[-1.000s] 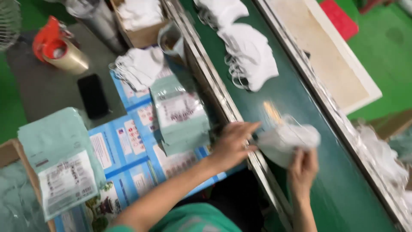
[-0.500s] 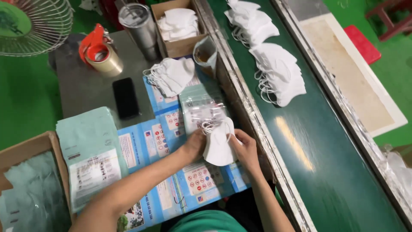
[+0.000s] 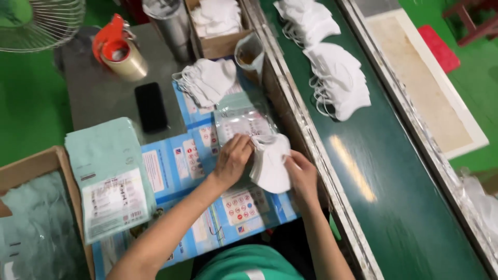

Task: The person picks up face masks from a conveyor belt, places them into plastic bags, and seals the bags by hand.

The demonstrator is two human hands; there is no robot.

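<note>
Fingers of both hands pinch white mask between them.

We look steeply down from head height at the green conveyor belt, which runs diagonally on the right.

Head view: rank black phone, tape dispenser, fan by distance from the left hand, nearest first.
From the left hand, which grips the white mask stack:
1. Black phone, up and left on the grey table.
2. Tape dispenser, beyond the phone, farther back.
3. Fan, top-left corner, farthest.
</note>
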